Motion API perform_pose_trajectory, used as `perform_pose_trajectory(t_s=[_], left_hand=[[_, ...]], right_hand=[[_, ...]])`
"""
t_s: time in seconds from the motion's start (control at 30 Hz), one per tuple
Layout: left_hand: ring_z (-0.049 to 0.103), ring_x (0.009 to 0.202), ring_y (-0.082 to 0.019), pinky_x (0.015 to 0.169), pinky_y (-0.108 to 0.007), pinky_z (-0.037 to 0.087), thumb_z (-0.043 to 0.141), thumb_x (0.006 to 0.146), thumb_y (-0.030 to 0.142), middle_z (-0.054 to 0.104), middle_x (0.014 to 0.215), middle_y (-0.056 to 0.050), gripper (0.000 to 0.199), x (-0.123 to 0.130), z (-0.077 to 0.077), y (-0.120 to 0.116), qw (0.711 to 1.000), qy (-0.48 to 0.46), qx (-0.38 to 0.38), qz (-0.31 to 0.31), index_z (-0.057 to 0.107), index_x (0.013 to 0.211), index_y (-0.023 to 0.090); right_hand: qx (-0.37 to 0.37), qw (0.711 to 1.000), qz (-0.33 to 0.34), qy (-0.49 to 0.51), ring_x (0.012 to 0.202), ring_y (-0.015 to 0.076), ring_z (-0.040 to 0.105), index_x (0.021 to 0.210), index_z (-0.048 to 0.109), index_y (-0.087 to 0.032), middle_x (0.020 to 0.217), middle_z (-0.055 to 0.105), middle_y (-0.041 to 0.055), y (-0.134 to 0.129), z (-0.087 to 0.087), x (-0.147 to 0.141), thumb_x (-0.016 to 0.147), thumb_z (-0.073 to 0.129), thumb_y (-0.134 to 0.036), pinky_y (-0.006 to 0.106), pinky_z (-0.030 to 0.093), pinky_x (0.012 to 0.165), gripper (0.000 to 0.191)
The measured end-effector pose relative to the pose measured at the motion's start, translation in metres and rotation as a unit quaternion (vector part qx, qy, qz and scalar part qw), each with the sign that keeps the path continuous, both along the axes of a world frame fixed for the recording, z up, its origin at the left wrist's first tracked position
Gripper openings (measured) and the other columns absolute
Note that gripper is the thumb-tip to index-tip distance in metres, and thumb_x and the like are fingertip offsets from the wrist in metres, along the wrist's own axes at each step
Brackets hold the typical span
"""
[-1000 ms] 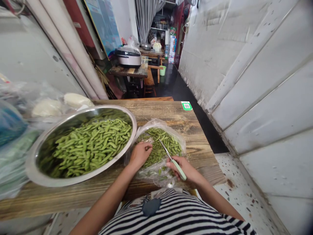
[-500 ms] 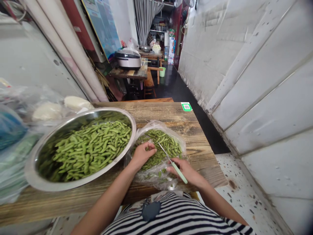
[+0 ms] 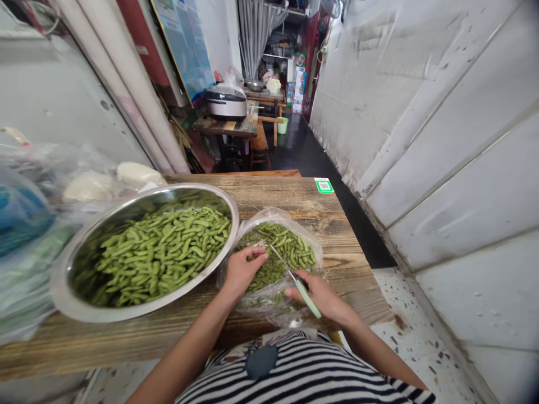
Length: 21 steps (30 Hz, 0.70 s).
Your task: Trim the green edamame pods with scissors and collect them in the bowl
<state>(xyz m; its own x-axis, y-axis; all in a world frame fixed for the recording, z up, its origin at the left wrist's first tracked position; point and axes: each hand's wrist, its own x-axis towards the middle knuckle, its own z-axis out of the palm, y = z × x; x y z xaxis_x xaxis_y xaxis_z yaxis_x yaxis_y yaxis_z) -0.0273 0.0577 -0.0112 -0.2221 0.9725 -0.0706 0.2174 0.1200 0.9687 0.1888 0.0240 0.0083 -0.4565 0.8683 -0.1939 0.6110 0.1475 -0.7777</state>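
My right hand (image 3: pixel 323 297) is closed round the light green handle of a pair of scissors (image 3: pixel 308 300), their metal blades pointing up and left. Close to the blade tips, my left hand (image 3: pixel 243 270) has its thumb and fingertips pinched together. Whatever sits in that pinch is too small to make out. Beneath both hands lies an open clear plastic bag (image 3: pixel 275 214) with green edamame pods (image 3: pixel 298 253) and small trimmed bits in it. Left of the bag, a large steel basin (image 3: pixel 59 292) holds a heap of edamame pods (image 3: pixel 168 252).
The wooden table (image 3: pixel 295 193) carries plastic bags (image 3: pixel 29 264) with pale and blue-green contents at the left, and a green QR sticker (image 3: pixel 324 186) at its far right corner. Beyond stand a rice cooker (image 3: pixel 226 103) on another table and a green bucket (image 3: pixel 282 125). A white wall (image 3: pixel 463 224) runs along the right.
The view has shifted slightly, so the basin and tables appear a little further right. Both hands keep nearly the same pose, with the scissors still beside the left fingertips.
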Motion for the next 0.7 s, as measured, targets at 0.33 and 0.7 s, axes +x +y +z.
perform_pose_trajectory(t_s=[0.33,0.7], left_hand=[[0.057,0.063,-0.016,0.062,-0.026,0.042,0.072,0.062,0.035,0.068,0.068,-0.002,0.024,-0.002,0.008,-0.012,0.999,0.005,-0.001,-0.041,0.073,0.076,0.016],[0.04,0.043,-0.005,0.041,-0.016,0.027,0.076,0.06,0.037,0.053,0.051,0.005,0.033,-0.001,0.004,-0.015,0.969,-0.211,-0.099,-0.08,0.066,0.08,0.013]], right_hand=[[0.017,0.999,0.022,-0.023,0.062,0.0143,0.049,0.089,0.062,-0.015,0.07,0.058,0.0005,0.001,0.006,-0.008,0.081,0.057,-0.05,0.022,0.035,0.058,0.037],[-0.11,0.986,-0.04,0.12,0.048,0.0098,0.042,0.098,0.057,-0.016,0.057,0.046,-0.0052,0.001,-0.011,-0.006,0.079,0.058,-0.055,0.02,0.034,0.046,0.043]])
